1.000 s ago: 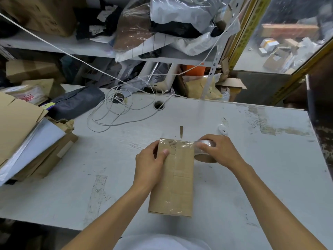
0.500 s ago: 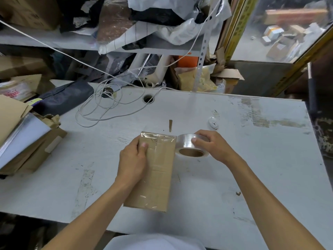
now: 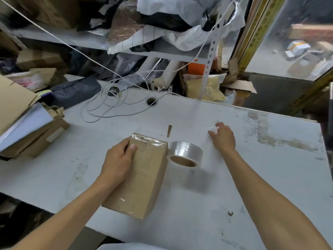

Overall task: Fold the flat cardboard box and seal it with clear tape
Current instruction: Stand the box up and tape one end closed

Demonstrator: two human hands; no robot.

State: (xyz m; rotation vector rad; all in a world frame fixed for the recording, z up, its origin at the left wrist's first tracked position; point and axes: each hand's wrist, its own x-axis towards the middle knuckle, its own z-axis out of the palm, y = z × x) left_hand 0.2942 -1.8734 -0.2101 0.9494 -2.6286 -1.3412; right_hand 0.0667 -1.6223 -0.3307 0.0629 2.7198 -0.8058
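A folded brown cardboard box (image 3: 144, 179) lies on the white table (image 3: 261, 177), with clear tape shining across its far end and near end. My left hand (image 3: 117, 163) presses down on the box's far left part, thumb on top. The clear tape roll (image 3: 185, 154) lies flat on the table, right beside the box, with a strip of tape still joining it to the box's far end. My right hand (image 3: 223, 138) is off the roll, farther back and to the right, fingers spread, fingertips at a small white object (image 3: 213, 130).
A pile of flat cardboard and white sheets (image 3: 27, 127) sits at the table's left edge. A loose white cord (image 3: 108, 109) coils at the back beside a cable hole (image 3: 151, 101). Cluttered shelves rise behind the table. A small brown scrap (image 3: 169, 130) lies beyond the box.
My right hand let go of the tape roll and moved back and right to the small white object. The roll now rests on the table. My left hand stays on the box.
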